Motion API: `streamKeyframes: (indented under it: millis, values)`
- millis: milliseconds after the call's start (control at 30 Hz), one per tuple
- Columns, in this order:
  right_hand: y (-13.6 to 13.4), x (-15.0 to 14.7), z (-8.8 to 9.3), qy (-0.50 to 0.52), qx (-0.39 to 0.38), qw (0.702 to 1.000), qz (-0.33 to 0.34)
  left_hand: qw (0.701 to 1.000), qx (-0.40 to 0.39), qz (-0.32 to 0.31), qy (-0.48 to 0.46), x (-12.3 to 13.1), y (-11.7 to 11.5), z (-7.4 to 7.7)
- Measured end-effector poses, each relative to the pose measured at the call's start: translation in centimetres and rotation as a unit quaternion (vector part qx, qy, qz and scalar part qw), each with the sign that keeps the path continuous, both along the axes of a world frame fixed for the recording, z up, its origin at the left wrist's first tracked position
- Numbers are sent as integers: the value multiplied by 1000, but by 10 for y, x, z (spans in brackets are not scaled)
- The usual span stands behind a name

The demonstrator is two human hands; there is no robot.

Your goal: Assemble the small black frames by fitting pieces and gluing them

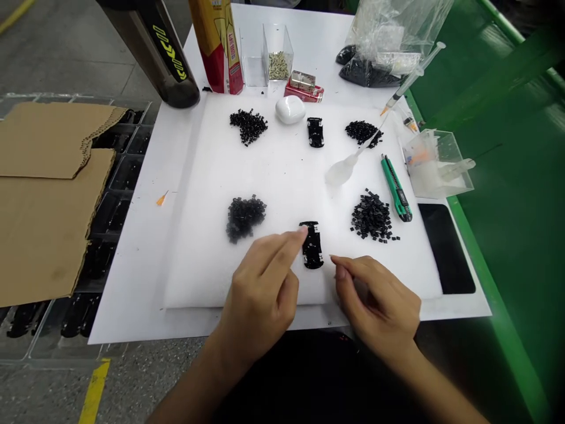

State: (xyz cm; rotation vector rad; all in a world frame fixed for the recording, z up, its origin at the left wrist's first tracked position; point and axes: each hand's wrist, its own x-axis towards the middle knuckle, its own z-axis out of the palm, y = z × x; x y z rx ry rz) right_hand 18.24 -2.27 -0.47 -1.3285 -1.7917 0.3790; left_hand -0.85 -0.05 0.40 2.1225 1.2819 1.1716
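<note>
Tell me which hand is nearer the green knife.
The right hand is nearer, below and left of the green knife, not touching it. The left hand is farther left, also below it.

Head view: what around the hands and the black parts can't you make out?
- Right hand: in the head view, its own fingers hide whether anything small is held.
- Flat black plastic part: the forefinger of the left hand covers its top edge; contact unclear.
- Red-and-yellow can: cut off by the top edge.
</note>
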Motion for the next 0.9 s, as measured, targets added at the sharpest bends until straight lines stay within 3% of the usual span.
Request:
streamKeyframes:
  millis: [100,200,367,467,567,667,800,900]
  values:
    - [14,7,14,30,-45,992,-110,990,4,-85,110,-2,19,6]
    - [51,18,28,71,-13,983,-171,962,-13,-180,207,-4,35,12]
    - [127,26,28,35,-72,991,-111,950,-16,-186,249,-9,37,17]
    - [144,22,19,-10,-111,992,-66,956,8,-142,255,-15,25,18]
    - [131,17,20,26,-98,994,-50,964,27,-85,250,-18,12,16]
    - [102,16,30,178,-94,977,-65,973,29,-54,220,-17,6,11]
    - [67,13,35,420,-88,890,-157,983,58,-38,172,-11,9,3]
    - [52,9,28,514,-86,827,-212,983,96,-27,156,-8,11,-1]
